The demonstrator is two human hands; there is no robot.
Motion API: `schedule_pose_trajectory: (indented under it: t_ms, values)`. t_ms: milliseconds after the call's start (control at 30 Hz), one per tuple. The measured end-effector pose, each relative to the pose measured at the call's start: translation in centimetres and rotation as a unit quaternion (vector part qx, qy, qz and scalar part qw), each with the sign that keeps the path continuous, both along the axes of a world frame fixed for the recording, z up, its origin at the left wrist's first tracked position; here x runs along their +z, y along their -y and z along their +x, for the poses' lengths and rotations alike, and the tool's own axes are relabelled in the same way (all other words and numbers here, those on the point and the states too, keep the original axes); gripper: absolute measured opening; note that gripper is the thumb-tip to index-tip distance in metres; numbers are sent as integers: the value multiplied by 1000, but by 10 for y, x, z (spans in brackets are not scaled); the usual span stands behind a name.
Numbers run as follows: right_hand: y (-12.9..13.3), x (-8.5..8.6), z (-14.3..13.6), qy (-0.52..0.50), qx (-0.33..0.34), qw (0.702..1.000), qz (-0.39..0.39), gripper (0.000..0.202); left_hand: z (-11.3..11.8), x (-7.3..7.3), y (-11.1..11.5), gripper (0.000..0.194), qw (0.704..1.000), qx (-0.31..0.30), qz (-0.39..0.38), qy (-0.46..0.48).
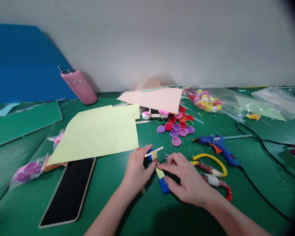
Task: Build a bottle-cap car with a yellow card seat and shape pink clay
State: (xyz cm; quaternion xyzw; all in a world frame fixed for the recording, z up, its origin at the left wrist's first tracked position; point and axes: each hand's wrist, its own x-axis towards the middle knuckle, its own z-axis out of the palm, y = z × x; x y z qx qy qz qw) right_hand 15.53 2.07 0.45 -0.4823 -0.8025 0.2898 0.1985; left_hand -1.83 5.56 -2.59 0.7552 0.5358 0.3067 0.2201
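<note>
Paper strip: between our hands, this strip (160, 172) slants from the upper blue piece (150, 157) nearward and right to the lower blue piece (164, 186); a white stick (159, 149) crosses its far end.
Left hand: ours (137, 168) pinches the upper blue piece.
Right hand: ours (184, 178) is nearer the lower one, fingers bent; we cannot tell if they grip.
Scissors: just beside our right hand, yellow handle (222, 160) outward.
Caps: beyond (176, 141).

The left hand (139, 168) and right hand (185, 180) are bare, like both slim forearms (113, 205).
</note>
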Motion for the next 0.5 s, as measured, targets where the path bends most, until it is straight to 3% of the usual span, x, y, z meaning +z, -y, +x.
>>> schedule_pose_trajectory:
  t_ms: [500]
  values:
    - [12,-6,12,-8,-5,1000,4,21,6,1,1,40,999,27,-1,-18]
